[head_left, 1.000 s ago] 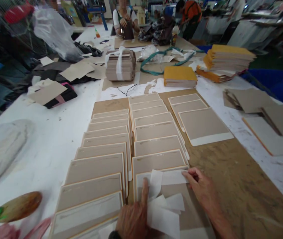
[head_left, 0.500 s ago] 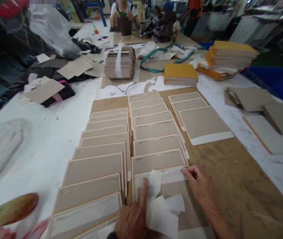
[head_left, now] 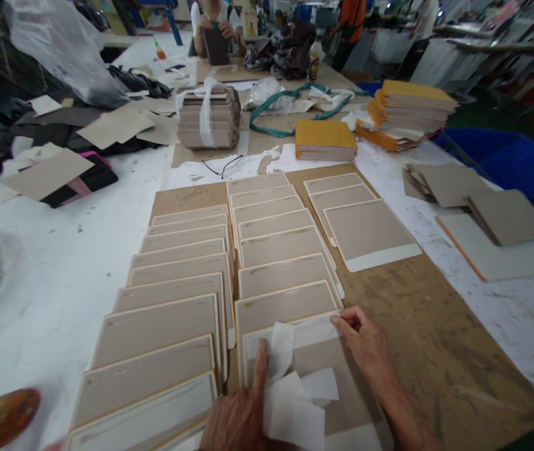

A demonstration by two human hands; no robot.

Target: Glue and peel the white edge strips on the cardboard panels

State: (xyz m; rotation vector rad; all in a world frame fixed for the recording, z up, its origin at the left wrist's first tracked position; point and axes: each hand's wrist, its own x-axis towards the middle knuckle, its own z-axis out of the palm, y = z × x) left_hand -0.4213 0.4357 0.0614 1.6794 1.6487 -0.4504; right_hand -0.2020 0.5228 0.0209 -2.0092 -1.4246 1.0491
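Far end of the tabletop (head_left: 74, 263), a co-worker in a white top (head_left: 195, 15) holds a dark brown panel (head_left: 215, 47), with crumpled dark plastic (head_left: 279, 56) heaped nearby! This side of them, a tall stack of tan card (head_left: 227, 119) bound by a white strap (head_left: 205, 119), a looping green strap (head_left: 276, 106) just beside it, then yellow-topped board stacks (head_left: 408, 103). Out right, a bright blue plastic bin (head_left: 497, 169); out left, a clear plastic bag (head_left: 60, 50) sagging.

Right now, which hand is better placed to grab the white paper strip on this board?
Probably your right hand: its fingertips rest at the end of the white paper strip, while your left hand's index finger presses the other end.
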